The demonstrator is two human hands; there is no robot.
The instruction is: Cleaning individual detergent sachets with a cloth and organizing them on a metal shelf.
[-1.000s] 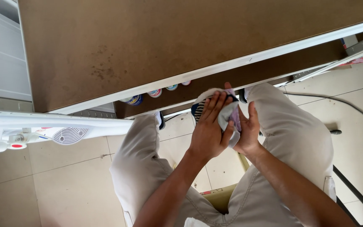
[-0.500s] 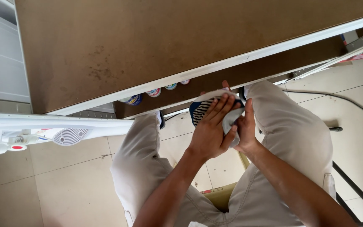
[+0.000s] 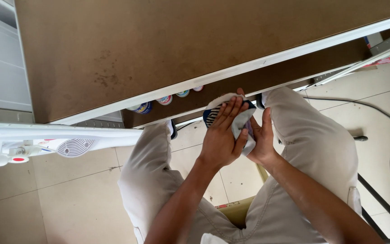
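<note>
My left hand (image 3: 222, 135) and my right hand (image 3: 262, 140) press together between my knees, just below the edge of a brown table (image 3: 159, 49). Between the palms is a small white cloth item with a dark striped part (image 3: 239, 123), possibly a sock; most of it is hidden by my fingers. Both hands hold it, the left flat over its top, the right cupped under it. My legs in beige trousers (image 3: 321, 144) spread to either side.
A white-edged table rim (image 3: 249, 68) runs across above my hands. Several small round containers (image 3: 165, 99) sit on a shelf under the table. A white appliance arm (image 3: 46, 140) lies at left. A cable (image 3: 366, 106) crosses the tiled floor at right.
My hands have closed more tightly over the cloth item and shifted slightly; less of the striped part shows than one second ago.
</note>
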